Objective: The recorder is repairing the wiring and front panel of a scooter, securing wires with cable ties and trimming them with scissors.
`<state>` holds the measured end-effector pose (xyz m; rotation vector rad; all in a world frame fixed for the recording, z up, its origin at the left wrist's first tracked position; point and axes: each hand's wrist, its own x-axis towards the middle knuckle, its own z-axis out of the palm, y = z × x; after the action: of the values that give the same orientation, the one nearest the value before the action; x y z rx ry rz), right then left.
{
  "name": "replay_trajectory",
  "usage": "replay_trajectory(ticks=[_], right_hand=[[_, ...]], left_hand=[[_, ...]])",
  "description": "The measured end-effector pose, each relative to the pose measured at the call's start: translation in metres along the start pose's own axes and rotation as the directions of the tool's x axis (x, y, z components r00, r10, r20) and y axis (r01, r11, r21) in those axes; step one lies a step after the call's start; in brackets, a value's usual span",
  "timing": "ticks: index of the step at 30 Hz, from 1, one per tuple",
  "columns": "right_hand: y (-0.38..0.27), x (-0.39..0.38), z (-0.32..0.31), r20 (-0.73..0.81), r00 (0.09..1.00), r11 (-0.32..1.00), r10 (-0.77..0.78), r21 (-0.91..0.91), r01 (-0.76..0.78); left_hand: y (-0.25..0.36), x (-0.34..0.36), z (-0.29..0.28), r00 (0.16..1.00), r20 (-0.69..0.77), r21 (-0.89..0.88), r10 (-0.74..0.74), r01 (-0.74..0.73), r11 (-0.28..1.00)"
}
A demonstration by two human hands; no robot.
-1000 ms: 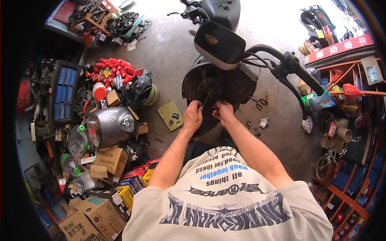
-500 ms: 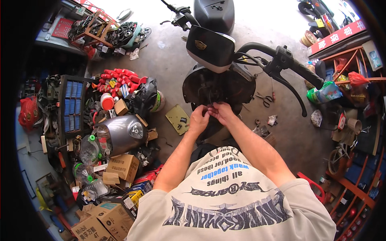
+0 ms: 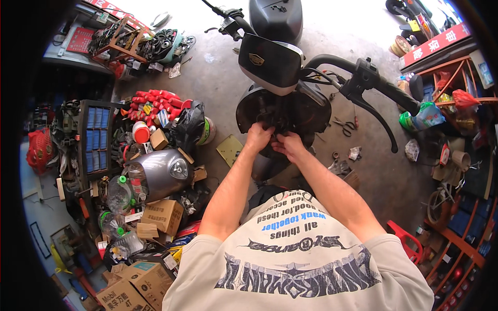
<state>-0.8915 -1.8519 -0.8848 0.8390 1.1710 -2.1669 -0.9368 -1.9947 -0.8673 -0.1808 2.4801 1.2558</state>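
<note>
Pinching narrowly at something too small to tell, the fingertips of the left hand (image 3: 258, 138) and right hand (image 3: 288, 145) are pressed together inside the open black front housing (image 3: 311, 111) of a scooter, below its headlight cowl (image 3: 270, 62), handlebar (image 3: 358, 78) to the right.

Only one view is given, shot from a fisheye worn on the head and aimed steeply down and forward. The shirt (image 3: 301, 259) is seen close at the bottom, the scooter's open front (image 3: 282, 111) just ahead, and the concrete floor (image 3: 218, 83) is bent toward the dark rim.
</note>
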Motion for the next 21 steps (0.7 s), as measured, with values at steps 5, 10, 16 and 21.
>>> replay_trajectory(ticks=[5, 10, 16, 21], right_hand=[[-0.003, -0.004, -0.011, 0.012, 1.000, 0.995, 0.029, -0.094, -0.028], [-0.004, -0.003, -0.021, 0.028, 0.997, 0.990, 0.069, -0.125, -0.065], [-0.005, -0.002, -0.022, 0.040, 0.996, 0.991, 0.076, -0.117, -0.071], [-0.007, -0.004, -0.019, 0.029, 0.996, 0.990, 0.080, -0.115, -0.076]], left_hand=[[-0.011, 0.001, -0.002, 0.957, 0.256, -0.457, -0.135, 0.243, 0.856], [-0.007, -0.003, -0.002, 0.966, 0.212, -0.527, -0.145, 0.238, 0.816], [-0.011, -0.003, 0.002, 0.972, 0.177, -0.536, -0.157, 0.229, 0.813], [-0.007, -0.006, 0.001, 0.975, 0.169, -0.530, -0.143, 0.213, 0.821]])
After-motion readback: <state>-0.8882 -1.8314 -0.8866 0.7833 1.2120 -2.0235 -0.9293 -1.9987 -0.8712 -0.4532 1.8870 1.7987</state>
